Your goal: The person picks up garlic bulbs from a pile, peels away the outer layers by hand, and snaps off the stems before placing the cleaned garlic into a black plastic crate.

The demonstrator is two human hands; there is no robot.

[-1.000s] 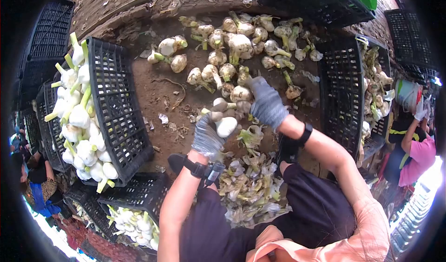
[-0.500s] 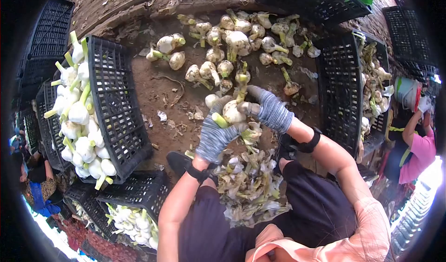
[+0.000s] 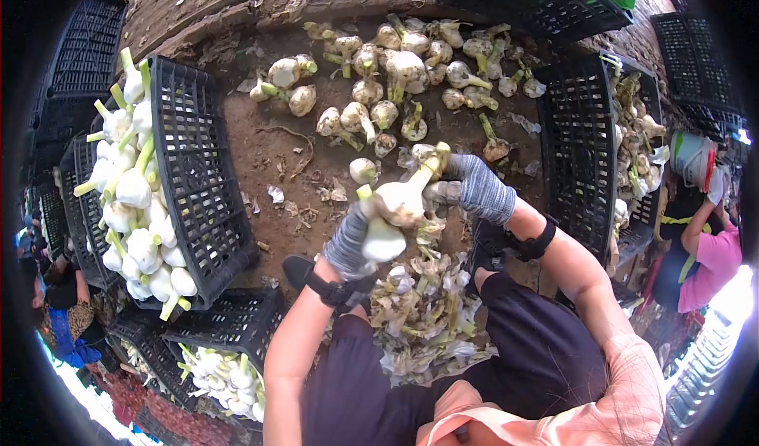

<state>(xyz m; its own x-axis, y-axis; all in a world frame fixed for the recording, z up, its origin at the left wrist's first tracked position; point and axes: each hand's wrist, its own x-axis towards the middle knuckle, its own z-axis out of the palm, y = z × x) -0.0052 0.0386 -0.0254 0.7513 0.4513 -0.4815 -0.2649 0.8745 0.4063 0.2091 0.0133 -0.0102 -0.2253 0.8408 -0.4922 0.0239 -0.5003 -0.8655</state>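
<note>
My left hand (image 3: 348,236), in a grey knit glove, is closed around a clean white garlic bulb (image 3: 384,242), whose cut green stem pokes up by the thumb. Just above it, a second garlic bulb with brownish skin (image 3: 402,202) lies between both hands. My right hand (image 3: 474,189), gloved alike, grips near this bulb's stem, which tilts up to the right. Some fingers of both hands are hidden or blurred. Beyond them, several soil-stained garlic bulbs (image 3: 383,114) are spread over the ground. Peeled garlic skins (image 3: 427,319) are heaped between my legs.
Left stands a black crate (image 3: 202,185) with clean white garlic (image 3: 142,248); another crate (image 3: 237,323) sits lower left. On the right, a black crate (image 3: 577,153) holds stained garlic and skins. A person in pink (image 3: 711,264) works at far right near a bucket (image 3: 692,157).
The stained bulb is lifted from the ground toward me, its stem now at my right hand. My left hand turned, showing the clean bulb. My right hand shifted slightly right and down.
</note>
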